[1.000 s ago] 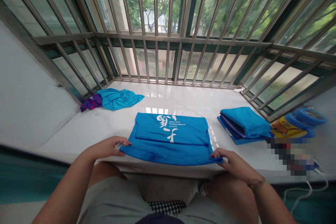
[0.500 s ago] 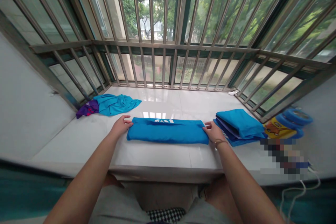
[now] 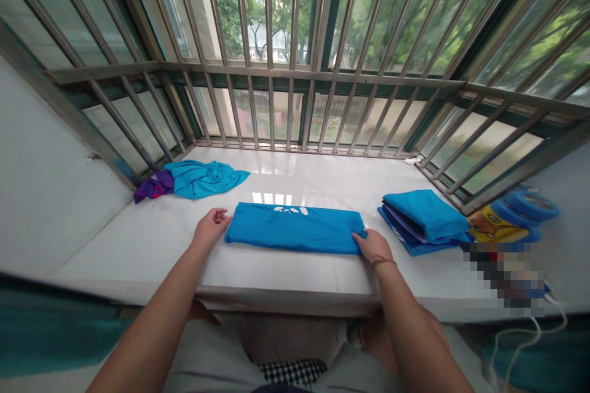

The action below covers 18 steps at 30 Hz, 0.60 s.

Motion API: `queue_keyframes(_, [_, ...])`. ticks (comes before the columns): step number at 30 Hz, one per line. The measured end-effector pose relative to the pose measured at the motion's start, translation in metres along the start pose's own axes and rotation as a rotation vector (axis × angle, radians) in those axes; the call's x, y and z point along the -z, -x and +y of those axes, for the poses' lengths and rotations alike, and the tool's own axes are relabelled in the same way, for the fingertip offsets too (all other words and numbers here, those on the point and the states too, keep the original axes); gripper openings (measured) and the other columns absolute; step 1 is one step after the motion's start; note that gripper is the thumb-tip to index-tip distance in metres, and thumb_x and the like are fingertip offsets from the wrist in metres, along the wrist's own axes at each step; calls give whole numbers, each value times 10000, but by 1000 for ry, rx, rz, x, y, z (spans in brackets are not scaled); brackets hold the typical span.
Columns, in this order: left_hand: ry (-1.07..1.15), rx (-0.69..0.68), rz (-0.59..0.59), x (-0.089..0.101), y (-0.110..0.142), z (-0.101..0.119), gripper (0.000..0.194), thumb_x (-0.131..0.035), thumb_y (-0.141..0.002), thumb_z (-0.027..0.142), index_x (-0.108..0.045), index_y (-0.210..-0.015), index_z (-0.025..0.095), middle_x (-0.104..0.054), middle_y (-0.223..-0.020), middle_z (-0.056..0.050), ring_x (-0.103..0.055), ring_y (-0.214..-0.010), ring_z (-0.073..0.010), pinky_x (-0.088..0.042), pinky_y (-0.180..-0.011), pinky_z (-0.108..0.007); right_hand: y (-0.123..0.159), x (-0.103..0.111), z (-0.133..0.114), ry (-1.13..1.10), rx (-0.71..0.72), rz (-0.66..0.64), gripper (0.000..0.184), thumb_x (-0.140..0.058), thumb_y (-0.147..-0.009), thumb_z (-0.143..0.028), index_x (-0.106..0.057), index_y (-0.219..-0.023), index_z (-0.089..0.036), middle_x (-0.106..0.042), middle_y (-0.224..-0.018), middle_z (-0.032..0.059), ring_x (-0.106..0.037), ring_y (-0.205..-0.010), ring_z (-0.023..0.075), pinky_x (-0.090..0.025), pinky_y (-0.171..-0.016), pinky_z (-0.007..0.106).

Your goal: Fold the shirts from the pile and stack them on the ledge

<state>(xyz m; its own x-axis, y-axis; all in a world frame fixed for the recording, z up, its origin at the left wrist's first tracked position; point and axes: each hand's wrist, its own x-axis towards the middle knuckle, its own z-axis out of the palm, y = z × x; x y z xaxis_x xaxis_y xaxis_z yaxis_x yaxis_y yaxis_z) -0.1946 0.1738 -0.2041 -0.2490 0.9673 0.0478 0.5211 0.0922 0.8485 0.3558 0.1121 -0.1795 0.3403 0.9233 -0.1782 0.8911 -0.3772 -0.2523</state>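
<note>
A blue garment (image 3: 295,230), folded into a long flat strip with a white print at its far edge, lies on the white sill in front of me. At its right end, my right hand (image 3: 374,245) pinches the near corner between thumb and fingers. My left hand (image 3: 212,225) is beside the left end, its fingers curled in with nothing visible in them; it appears just apart from the cloth. To the right stands a stack of folded blue clothes (image 3: 424,218). A crumpled light-blue and purple garment (image 3: 203,179) lies at the far left.
Metal bars (image 3: 295,73) and windows enclose the sill (image 3: 295,276) at the back and sides. A blue and yellow container (image 3: 511,215) stands by the right wall, beside a blurred-out patch. White cables (image 3: 520,334) hang over the front edge at right.
My right hand has shifted nearer to me and now grips the garment's near right corner. My left hand has curled its fingers and drawn slightly off the left end.
</note>
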Motion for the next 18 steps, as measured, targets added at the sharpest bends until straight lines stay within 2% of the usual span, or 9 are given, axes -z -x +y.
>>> queue_keyframes(2, [-15, 19, 17, 4, 9, 4, 731, -682, -731, 837, -670, -1096, 203, -711, -853, -20, -670, -733, -194, -530, -694, -307, -6, 13, 12, 2, -2, -1, 397, -605, -999, -479, -782, -1131, -149, -793, -1167, 216, -752, -1130, 355, -556, -938, 400])
queue_keyframes(4, [-81, -5, -46, 3, 25, 11, 660, -681, -761, 822, -696, -1019, 215, -714, -841, -28, -665, -754, -209, -518, -710, -317, -10, 28, 24, 6, -24, 11, 409, -577, -1012, -458, -781, -1139, -127, -790, -1161, 232, -756, -1112, 359, -559, -925, 406])
queue_keyframes(7, [-219, -162, -205, -9, 54, 23, 525, -786, -743, 728, -728, -912, 235, -746, -933, -57, -678, -862, -246, -514, -793, -342, -12, 43, 37, 11, -61, 32, 458, -510, -1046, -448, -758, -1192, -91, -783, -1146, 257, -764, -1089, 359, -564, -896, 405])
queue_keyframes(9, [-309, -262, -222, -21, 71, 31, 437, -824, -751, 653, -734, -881, 245, -748, -979, -62, -673, -928, -262, -498, -840, -356, -10, 47, 40, 13, -83, 39, 481, -487, -1060, -449, -744, -1200, -67, -779, -1130, 271, -770, -1071, 359, -567, -877, 398])
queue_keyframes(11, [-351, -308, -224, -30, 82, 36, 339, -782, -820, 581, -717, -839, 248, -730, -925, -49, -659, -919, -255, -477, -842, -358, -8, 47, 40, 13, -95, 47, 481, -493, -1060, -446, -734, -1205, -56, -777, -1138, 273, -774, -1067, 355, -568, -869, 385])
queue_keyframes(14, [-258, -295, -330, -28, 86, 34, 295, -701, -882, 527, -688, -802, 243, -692, -824, -25, -631, -818, -223, -465, -779, -335, -6, 47, 43, 12, -109, 71, 447, -521, -1044, -421, -735, -1226, -74, -784, -1130, 256, -777, -1060, 350, -571, -860, 379])
queue_keyframes(16, [-171, -261, -403, -19, 82, 29, 307, -695, -878, 538, -699, -815, 237, -692, -808, -19, -618, -772, -210, -464, -739, -321, -5, 50, 46, 15, -123, 87, 435, -543, -1025, -404, -736, -1249, -84, -787, -1115, 254, -778, -1053, 360, -572, -857, 395])
queue_keyframes(18, [-126, -233, -414, -8, 77, 23, 322, -687, -882, 548, -715, -838, 230, -702, -801, -14, -609, -746, -200, -459, -714, -311, -2, 57, 46, 6, -111, 141, 452, -577, -1005, -389, -724, -1285, -66, -778, -1135, 277, -774, -1056, 383, -570, -858, 417])
